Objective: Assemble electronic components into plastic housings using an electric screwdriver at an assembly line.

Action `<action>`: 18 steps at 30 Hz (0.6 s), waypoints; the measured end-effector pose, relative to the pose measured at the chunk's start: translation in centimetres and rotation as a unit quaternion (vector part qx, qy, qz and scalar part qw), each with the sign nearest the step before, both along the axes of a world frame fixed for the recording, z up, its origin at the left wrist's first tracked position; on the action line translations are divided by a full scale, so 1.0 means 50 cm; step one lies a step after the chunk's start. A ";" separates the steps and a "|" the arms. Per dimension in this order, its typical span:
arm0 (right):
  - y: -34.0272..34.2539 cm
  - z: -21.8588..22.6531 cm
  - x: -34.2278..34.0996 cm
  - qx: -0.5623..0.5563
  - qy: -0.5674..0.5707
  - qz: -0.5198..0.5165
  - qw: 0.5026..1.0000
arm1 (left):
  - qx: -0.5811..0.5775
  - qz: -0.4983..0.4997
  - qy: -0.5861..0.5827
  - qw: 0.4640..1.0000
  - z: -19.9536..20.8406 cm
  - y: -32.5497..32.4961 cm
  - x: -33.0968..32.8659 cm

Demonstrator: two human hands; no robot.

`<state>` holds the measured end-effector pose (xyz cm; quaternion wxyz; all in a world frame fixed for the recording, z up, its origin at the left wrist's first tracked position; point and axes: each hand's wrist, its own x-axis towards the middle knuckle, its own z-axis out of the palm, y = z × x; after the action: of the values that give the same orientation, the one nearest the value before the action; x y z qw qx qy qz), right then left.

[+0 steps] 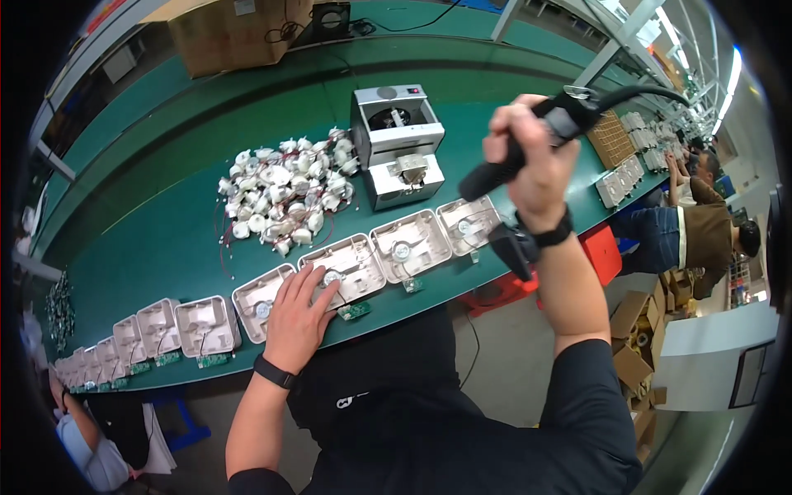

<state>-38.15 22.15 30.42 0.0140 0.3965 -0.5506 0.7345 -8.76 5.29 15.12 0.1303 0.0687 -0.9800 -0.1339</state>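
Observation:
My right hand (535, 157) is raised over the right part of the bench, its fingers wrapped round a black, tube-shaped corded hand tool (502, 171). The tool's tip is hard to make out. My left hand (299, 309) lies with fingers spread across the edges of two white plastic housings. Its fingertips touch the inside of one housing (363, 262), close to a round metal disc part (332, 279). Beside it stands another housing (270, 290) with a similar disc. Two more housings (429, 235) continue to the right. A green circuit board (355, 311) lies by my left fingers.
A heap of white wired parts (285, 190) lies behind the housings. Next to it stands a grey machine (399, 140). More housings (206, 324) run leftward along the green bench (140, 239). Co-workers sit at both ends. A red stool (601, 254) stands at the right.

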 end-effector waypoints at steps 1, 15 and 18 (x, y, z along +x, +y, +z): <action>-0.022 -0.007 0.000 0.002 0.004 -0.004 1.000 | 0.002 -0.004 0.004 1.000 -0.005 -0.001 -0.006; -0.127 -0.064 -0.041 0.043 -0.065 0.024 0.997 | 0.051 0.035 0.030 0.998 -0.026 0.011 -0.022; -0.092 -0.043 0.027 0.034 -0.081 0.090 0.992 | 0.080 0.052 0.028 0.995 -0.012 0.004 -0.018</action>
<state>-36.78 17.53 28.27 -0.1098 0.3839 -0.5366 0.7434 -9.65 5.47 14.52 0.1584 0.1264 -0.9571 -0.2071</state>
